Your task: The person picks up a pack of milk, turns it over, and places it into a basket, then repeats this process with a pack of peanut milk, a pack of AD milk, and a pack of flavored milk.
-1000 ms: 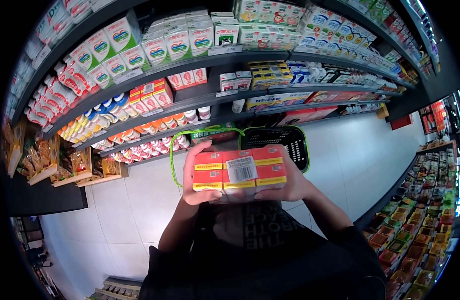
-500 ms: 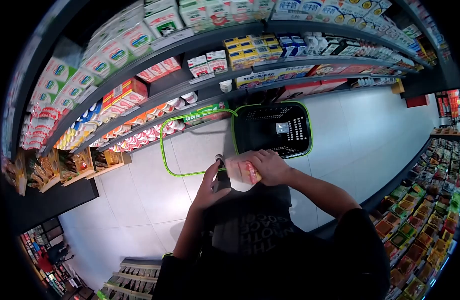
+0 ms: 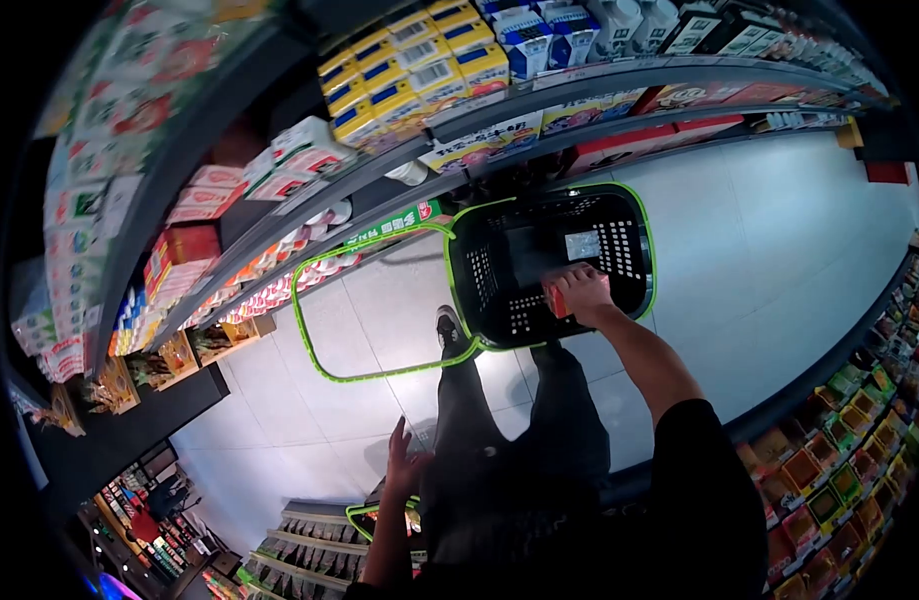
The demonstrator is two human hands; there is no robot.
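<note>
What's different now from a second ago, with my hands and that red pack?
Your left hand has let go of the red pack and dropped toward your left side. Your right hand still holds it, and has carried it down and forward from your chest to the black basket. The basket's green handle stays folded out to the left.

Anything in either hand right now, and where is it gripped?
Right hand holds a red pack, gripped from above near one end, over the black basket. Left hand holds nothing.
</note>
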